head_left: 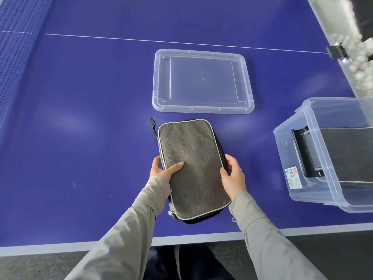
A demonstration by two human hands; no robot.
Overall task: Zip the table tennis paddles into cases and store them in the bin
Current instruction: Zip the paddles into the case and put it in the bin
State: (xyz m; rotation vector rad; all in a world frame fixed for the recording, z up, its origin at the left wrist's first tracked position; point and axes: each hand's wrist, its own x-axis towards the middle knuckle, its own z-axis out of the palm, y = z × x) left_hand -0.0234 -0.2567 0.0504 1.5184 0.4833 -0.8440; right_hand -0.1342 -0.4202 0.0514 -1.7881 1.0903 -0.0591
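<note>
Both of your hands grip the grey woven fabric paddle case with pale piping [191, 168] by its long edges: your left hand [163, 168] has its thumb laid on the top panel and fingers curled under the left edge, and your right hand [232, 176] pinches the right edge. The case lies on the blue counter [80, 118], close to the near edge, with its zip pull at the near left corner, so it looks zipped shut. Expect it to be light and soft-sided, stiffened only by whatever paddle sits inside, which you cannot see. Hold it across the middle as you do now, so it will not sag or fold. The clear plastic storage bin [292, 158] stands to your right, apparently with another grey case inside; its clear flat lid [201, 81] lies beyond the case.
</note>
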